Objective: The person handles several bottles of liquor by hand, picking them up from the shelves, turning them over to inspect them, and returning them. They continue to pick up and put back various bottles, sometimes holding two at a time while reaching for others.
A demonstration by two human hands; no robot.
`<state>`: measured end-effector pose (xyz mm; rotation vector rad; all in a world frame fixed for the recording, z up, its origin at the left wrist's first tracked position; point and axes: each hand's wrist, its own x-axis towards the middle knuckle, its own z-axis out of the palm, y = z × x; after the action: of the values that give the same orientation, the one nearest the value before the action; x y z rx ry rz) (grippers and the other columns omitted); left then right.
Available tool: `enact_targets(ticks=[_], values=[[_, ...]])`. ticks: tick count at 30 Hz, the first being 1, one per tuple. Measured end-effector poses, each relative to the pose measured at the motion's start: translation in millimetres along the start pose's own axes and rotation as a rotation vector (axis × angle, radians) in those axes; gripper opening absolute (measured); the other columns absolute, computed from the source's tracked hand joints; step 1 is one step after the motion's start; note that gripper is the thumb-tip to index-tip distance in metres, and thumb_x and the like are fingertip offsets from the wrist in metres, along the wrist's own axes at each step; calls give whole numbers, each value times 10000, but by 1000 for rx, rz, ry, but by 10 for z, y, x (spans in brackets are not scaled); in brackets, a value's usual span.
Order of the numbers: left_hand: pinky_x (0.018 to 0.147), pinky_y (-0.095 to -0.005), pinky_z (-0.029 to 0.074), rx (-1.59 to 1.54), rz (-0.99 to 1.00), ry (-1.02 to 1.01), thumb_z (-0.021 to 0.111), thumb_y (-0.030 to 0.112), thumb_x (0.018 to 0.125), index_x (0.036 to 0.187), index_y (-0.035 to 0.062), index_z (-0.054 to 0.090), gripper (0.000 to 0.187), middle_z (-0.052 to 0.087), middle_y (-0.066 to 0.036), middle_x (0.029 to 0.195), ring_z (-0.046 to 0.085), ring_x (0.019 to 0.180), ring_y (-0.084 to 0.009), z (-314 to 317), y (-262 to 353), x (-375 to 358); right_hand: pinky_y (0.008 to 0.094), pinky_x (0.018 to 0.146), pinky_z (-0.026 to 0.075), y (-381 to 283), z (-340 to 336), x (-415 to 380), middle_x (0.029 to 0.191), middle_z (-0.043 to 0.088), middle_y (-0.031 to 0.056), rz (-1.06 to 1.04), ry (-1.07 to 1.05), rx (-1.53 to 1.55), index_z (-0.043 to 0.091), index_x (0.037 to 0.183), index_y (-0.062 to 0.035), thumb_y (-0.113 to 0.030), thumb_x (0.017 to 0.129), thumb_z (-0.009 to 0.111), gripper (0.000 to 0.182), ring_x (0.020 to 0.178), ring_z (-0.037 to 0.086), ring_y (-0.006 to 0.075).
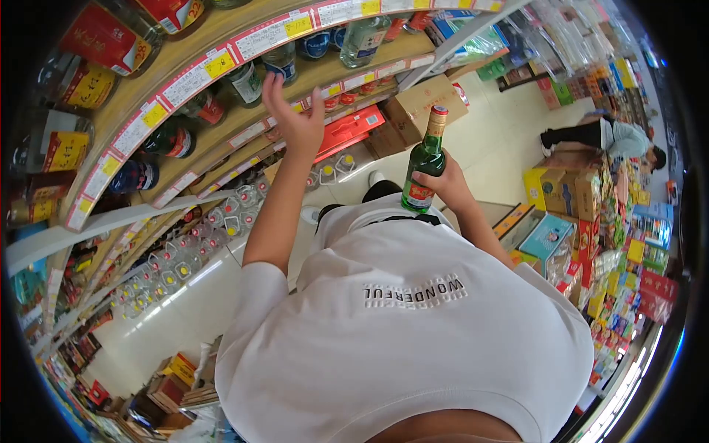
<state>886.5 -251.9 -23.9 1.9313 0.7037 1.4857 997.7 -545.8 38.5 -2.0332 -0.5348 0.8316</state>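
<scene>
My right hand (444, 183) is wrapped round the lower body of a green glass bottle (426, 164) with a red label and a red-and-gold cap, upright in front of my waist. Raised toward the shelf, my left hand (295, 122) has its fingers apart and holds nothing. Its fingertips are just below a clear bottle with a blue label (281, 65) on the shelf; whether they touch it cannot be made out. Beside that stands a green bottle with a white label (245, 85).
Price tags line the curved shelf edge (193, 85). Below are a red box (351, 133), a cardboard box (425, 111) and several large jugs (236, 210) on the floor. At the right, another person (624, 136) is near stacked goods (583, 196).
</scene>
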Motion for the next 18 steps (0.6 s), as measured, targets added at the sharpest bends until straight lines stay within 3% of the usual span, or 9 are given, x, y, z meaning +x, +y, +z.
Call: enact_targets(ticks=[4,8,10,18], values=[[1166,-540,189,90,33,88,769,135,821,1457,-56,208,869,231,-297,1499,232,1412,-465,385,-57,309,359,885,517,83,-126,224,1028,675,136,-85,-87,-55,557,1182,14,-295,676,845,659,969,652,214],[1171,-489,203,191,-37,173,790,117,785,1464,-75,195,923,253,-304,1500,263,1409,-444,557,-133,507,369,884,516,158,-374,381,1014,682,177,-155,-144,-74,539,1199,35,-329,658,854,725,955,670,260],[1174,-457,209,84,-146,197,814,109,755,1477,-86,212,959,294,-287,1498,296,1401,-411,611,-152,618,374,885,516,210,-512,493,1017,681,190,-184,-154,-65,533,1206,42,-341,655,855,745,957,674,273],[1118,-465,313,339,-46,297,822,110,752,1427,-78,277,888,407,-291,1409,408,1331,-407,816,-230,644,379,898,513,495,-1161,826,1052,682,207,-170,-240,-14,529,1222,44,-360,662,850,762,983,675,278]])
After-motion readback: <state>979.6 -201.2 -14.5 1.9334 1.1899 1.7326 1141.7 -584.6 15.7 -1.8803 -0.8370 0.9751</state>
